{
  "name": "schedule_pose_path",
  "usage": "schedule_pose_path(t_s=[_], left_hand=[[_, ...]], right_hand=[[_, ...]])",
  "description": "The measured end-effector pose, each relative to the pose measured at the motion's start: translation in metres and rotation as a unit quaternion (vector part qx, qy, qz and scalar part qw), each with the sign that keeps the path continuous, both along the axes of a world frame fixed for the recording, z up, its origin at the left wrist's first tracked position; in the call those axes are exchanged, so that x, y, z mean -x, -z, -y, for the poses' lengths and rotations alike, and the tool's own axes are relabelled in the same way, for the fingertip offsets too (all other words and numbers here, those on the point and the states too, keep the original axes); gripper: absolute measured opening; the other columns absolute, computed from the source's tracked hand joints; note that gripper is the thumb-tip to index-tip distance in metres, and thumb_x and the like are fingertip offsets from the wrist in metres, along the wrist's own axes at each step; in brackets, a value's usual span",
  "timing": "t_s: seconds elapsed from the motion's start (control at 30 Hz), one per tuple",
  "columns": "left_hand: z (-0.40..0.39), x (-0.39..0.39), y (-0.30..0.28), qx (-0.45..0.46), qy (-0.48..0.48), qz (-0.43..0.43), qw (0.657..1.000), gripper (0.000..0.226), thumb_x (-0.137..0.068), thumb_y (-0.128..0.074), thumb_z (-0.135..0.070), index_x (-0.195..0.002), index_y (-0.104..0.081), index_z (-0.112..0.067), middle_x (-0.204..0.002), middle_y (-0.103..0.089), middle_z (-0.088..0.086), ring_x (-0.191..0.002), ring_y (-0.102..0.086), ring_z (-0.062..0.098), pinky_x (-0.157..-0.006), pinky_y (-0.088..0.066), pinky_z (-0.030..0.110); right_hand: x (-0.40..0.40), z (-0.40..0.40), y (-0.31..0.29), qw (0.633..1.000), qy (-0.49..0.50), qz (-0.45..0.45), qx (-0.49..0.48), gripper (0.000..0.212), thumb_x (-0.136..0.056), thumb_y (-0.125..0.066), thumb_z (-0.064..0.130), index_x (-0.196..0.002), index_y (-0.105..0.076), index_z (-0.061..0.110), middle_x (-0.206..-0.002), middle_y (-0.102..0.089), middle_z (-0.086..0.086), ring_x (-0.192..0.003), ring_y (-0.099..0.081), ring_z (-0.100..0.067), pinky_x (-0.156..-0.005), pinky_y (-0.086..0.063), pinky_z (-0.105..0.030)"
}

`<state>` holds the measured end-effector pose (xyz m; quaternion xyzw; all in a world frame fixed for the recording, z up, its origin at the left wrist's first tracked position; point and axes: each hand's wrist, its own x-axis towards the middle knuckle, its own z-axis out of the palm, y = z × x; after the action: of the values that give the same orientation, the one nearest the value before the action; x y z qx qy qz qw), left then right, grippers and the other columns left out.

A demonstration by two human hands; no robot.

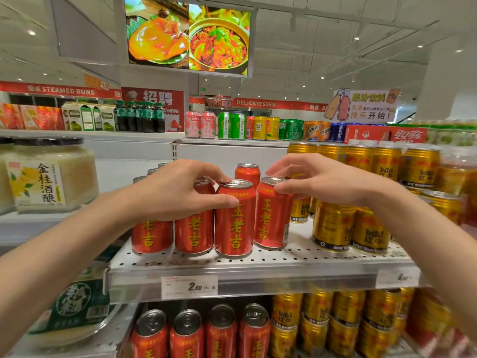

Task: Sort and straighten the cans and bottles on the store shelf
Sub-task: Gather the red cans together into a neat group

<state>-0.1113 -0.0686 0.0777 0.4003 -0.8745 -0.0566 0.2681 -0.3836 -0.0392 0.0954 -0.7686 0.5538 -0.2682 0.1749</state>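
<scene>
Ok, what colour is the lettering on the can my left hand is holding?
Yellow, on a red can, seen in the head view.

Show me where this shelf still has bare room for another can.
Free: the perforated shelf strip between the rightmost red can and the gold cans, and the white stretch behind the red cans, left of the lone rear red can. Crowded: the front red row, where the left hand and right hand grip cans.

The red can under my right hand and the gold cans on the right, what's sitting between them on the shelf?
Nothing at the front: the head view shows bare perforated shelf between the red can and the gold cans. Farther back, another gold can stands in that gap.
</scene>
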Motion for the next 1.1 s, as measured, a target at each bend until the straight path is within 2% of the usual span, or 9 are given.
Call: schedule_pose_path(t_s=[0.13,0.2,0.37,0.47,0.63,0.77,0.9,1.0,1.1], left_hand=[[0.001,-0.001,0.002,0.01,-0.003,-0.001,1.0,0.064,-0.068,-0.061,-0.075,-0.12,-0.068,-0.038,-0.118,-0.067,-0.017,-0.107,-0.063,0.005,-0.096,-0.054,0.037],[0.001,-0.001,0.002,0.011,-0.001,0.001,1.0,0.064,-0.068,-0.061,-0.075,-0.12,-0.068,-0.038,-0.119,-0.067,-0.017,-0.107,-0.063,0.005,-0.095,-0.054,0.037],[0.001,0.0,0.001,0.017,-0.005,0.012,1.0,0.063,-0.072,-0.061,-0.072,-0.124,-0.066,-0.037,-0.119,-0.065,-0.016,-0.107,-0.061,0.007,-0.093,-0.054,0.036],[0.001,0.001,0.002,0.022,-0.006,0.016,1.0,0.064,-0.073,-0.061,-0.072,-0.126,-0.066,-0.037,-0.116,-0.064,-0.018,-0.106,-0.061,0.007,-0.092,-0.055,0.035],[0.002,0.0,0.002,0.036,-0.007,0.024,0.999,0.07,-0.07,-0.055,-0.078,-0.126,-0.065,-0.038,-0.112,-0.063,-0.019,-0.102,-0.061,0.006,-0.089,-0.055,0.034],[0.001,-0.001,0.002,0.058,-0.003,0.039,0.998,0.071,-0.072,-0.052,-0.077,-0.13,-0.062,-0.037,-0.103,-0.058,-0.026,-0.095,-0.059,0.0,-0.087,-0.052,0.03],[-0.002,-0.012,-0.004,0.087,0.011,0.044,0.995,0.069,-0.077,-0.053,-0.074,-0.136,-0.056,-0.037,-0.125,-0.058,-0.019,-0.11,-0.053,0.001,-0.095,-0.046,0.03],[-0.001,-0.038,-0.009,0.097,0.002,0.04,0.994,0.066,-0.078,-0.052,-0.076,-0.132,-0.057,-0.039,-0.117,-0.053,-0.023,-0.106,-0.052,-0.001,-0.09,-0.044,0.026],[0.004,-0.063,-0.012,0.095,-0.002,0.042,0.995,0.063,-0.078,-0.054,-0.077,-0.127,-0.061,-0.038,-0.118,-0.058,-0.021,-0.107,-0.056,-0.001,-0.095,-0.048,0.03]], right_hand=[[-0.004,-0.004,0.006,0.999,-0.003,-0.036,0.035,0.036,-0.092,-0.069,0.045,-0.126,-0.061,0.041,-0.134,-0.063,0.012,-0.119,-0.062,-0.005,-0.102,-0.053,-0.037],[-0.008,-0.005,0.007,0.995,0.017,-0.07,0.064,0.039,-0.087,-0.071,0.052,-0.123,-0.063,0.041,-0.129,-0.064,0.012,-0.112,-0.064,-0.005,-0.097,-0.055,-0.037],[-0.003,-0.009,0.005,0.998,-0.003,-0.034,0.048,0.031,-0.089,-0.073,0.041,-0.119,-0.067,0.041,-0.12,-0.067,0.017,-0.101,-0.068,0.0,-0.087,-0.054,-0.027],[0.001,-0.013,0.003,0.999,-0.025,-0.025,0.023,0.031,-0.092,-0.071,0.035,-0.123,-0.066,0.039,-0.115,-0.071,0.017,-0.101,-0.069,0.003,-0.09,-0.052,-0.026],[-0.003,-0.015,0.007,0.998,-0.002,-0.053,0.035,0.028,-0.096,-0.065,0.038,-0.123,-0.064,0.043,-0.126,-0.068,0.014,-0.113,-0.065,-0.003,-0.101,-0.053,-0.038],[-0.012,-0.018,0.015,0.994,0.024,-0.065,0.086,0.033,-0.092,-0.064,0.05,-0.123,-0.064,0.043,-0.138,-0.06,0.016,-0.129,-0.054,-0.004,-0.109,-0.047,-0.039],[-0.033,-0.019,0.014,0.983,0.044,-0.088,0.153,0.041,-0.088,-0.061,0.06,-0.124,-0.064,0.04,-0.134,-0.06,0.016,-0.125,-0.051,-0.002,-0.102,-0.048,-0.033],[-0.055,-0.021,0.011,0.977,0.039,-0.106,0.178,0.045,-0.088,-0.062,0.059,-0.126,-0.065,0.037,-0.121,-0.06,0.023,-0.116,-0.053,0.002,-0.087,-0.043,-0.014],[-0.069,-0.018,0.011,0.973,0.036,-0.13,0.186,0.045,-0.086,-0.063,0.06,-0.124,-0.068,0.035,-0.119,-0.066,0.019,-0.112,-0.06,-0.002,-0.092,-0.049,-0.023]])
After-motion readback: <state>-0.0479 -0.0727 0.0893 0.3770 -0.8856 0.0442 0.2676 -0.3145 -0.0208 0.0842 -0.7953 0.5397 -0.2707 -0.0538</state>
